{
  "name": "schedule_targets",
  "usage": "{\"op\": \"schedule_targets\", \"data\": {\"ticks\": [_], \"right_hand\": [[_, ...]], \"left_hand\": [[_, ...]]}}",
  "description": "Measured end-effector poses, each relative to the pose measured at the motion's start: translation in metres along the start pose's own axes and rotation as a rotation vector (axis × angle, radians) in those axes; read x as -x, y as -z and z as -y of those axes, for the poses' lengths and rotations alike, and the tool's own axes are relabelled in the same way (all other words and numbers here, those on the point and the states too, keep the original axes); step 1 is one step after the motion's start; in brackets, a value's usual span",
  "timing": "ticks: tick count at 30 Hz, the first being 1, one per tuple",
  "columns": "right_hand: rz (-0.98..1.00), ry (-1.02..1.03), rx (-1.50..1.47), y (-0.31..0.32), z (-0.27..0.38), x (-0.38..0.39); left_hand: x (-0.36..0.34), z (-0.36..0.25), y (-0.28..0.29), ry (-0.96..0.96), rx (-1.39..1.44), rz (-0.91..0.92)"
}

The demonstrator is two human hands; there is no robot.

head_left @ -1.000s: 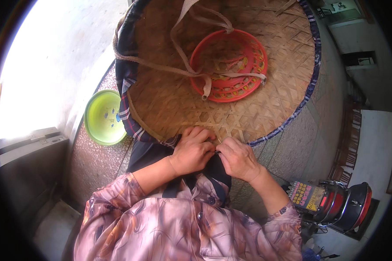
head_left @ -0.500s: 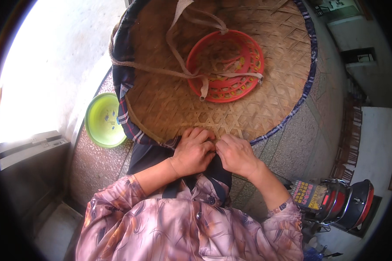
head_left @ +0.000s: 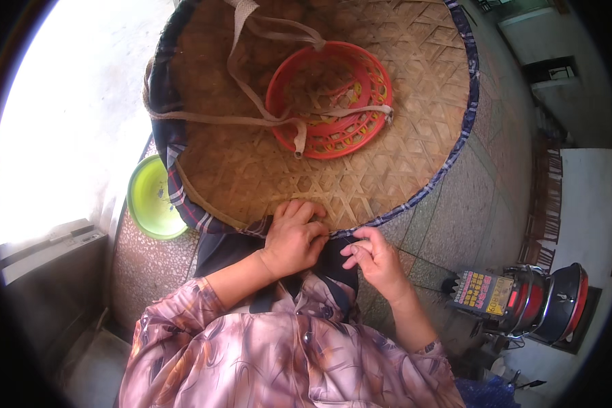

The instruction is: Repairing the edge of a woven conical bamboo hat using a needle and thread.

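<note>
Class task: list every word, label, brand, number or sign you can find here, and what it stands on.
Multicoloured printed panel, at right: characters and digits, not copied out here; its smallest lines are too small to read.
Lime-green bowl: small blue marks, too blurred to tell whether lettering.
Woven bamboo basket and plaid cloth edging: none visible.

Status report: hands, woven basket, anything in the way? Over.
Left hand grips woven basket at near rim. Right hand close beside that rim, grip unclear. Red plastic basket and pale straps farther up, away from both hands.
</note>
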State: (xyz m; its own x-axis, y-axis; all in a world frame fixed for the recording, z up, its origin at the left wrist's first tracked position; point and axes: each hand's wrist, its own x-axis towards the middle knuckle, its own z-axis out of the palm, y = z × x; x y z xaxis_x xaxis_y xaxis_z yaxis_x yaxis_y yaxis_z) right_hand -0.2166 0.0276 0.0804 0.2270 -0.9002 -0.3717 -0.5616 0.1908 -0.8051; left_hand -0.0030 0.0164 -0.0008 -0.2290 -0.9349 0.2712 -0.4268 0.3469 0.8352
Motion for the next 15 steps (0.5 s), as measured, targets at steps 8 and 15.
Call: {"op": "schedule_targets", "data": {"ticks": [8, 15], "right_hand": [[-0.264, 0.247, 0.294, -0.027, -0.007, -0.002], [-0.334, 0.312, 0.386, -0.036, -0.016, -0.002]], "left_hand": [[-0.001, 0.003, 0.000, -0.014, -0.006, 0.005], [-0.001, 0.000, 0.001, -0.004, -0.009, 0.006]]}}
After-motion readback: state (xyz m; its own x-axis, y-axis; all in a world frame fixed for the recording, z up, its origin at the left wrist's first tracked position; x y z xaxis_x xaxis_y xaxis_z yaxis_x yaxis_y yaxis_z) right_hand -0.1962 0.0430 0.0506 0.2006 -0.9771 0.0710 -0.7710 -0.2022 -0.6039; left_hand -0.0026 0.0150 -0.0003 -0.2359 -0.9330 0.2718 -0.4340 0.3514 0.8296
